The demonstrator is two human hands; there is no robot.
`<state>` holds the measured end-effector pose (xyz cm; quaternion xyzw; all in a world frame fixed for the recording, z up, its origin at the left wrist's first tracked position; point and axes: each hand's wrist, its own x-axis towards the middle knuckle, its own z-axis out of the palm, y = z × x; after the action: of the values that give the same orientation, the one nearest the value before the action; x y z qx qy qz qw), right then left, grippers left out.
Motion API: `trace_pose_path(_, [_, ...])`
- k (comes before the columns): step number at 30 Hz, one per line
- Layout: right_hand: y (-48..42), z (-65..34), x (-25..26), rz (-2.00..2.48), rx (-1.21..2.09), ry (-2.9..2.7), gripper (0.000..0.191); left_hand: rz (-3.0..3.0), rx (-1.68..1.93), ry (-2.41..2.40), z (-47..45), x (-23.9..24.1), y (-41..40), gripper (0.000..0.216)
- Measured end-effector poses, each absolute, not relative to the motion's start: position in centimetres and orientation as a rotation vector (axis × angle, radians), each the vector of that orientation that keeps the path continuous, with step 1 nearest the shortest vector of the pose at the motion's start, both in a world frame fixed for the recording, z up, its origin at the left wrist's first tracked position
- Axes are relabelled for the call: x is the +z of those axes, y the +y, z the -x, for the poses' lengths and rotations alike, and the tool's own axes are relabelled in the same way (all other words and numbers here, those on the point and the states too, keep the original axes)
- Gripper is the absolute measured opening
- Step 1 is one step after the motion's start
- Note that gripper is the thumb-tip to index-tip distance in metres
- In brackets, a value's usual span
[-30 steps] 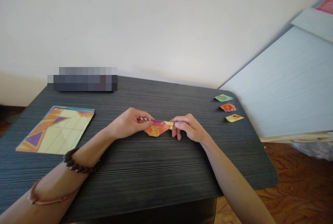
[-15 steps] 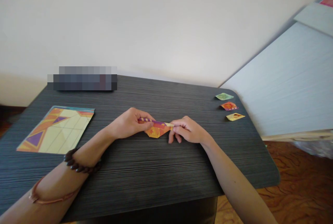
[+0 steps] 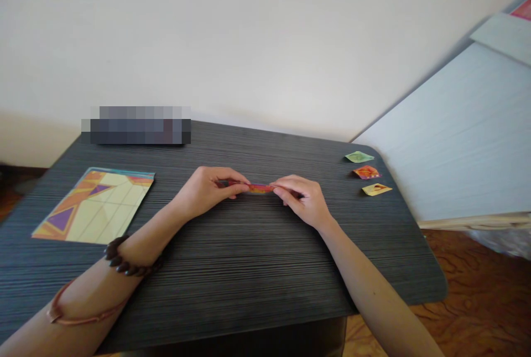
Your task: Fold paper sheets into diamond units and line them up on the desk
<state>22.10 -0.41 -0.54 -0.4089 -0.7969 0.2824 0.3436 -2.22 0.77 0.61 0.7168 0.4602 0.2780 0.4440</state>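
– Since left hand (image 3: 209, 188) and right hand (image 3: 305, 197) are pinched closed on its ends, is that folded paper (image 3: 260, 189) done?
– Partway, I'd guess, held mid-table (image 3: 249, 268). Three folded pieces (image 3: 366, 172) by the right edge look finished; flat sheets (image 3: 112, 202) near the left edge, untouched.

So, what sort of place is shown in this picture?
Probably a room in a home, serving as a small craft corner, though I cannot be sure: a dark table against a plain wall, a brown floor, and a paper stack on the table.
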Motion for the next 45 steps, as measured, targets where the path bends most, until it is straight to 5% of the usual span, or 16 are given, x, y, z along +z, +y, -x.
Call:
trace_pose_path(6, [0.3, -22.5, -1.4, 0.944, 0.261, -2.205, 0.021, -2.475, 0.937, 1.134, 2.6, -0.7, 0.9, 0.020])
trace_pose_path(12, [0.4, -22.8, -1.6, 0.974, 0.003, -2.431, 0.022, -2.892, 0.670, 1.033, 3.2, -1.0, 1.3, 0.024])
trace_pose_path(45, [0.1, -22.4, -1.6, 1.229, 0.311, -2.327, 0.016, -2.904, 0.476, 1.206, 1.5, -0.4, 0.0, 0.021])
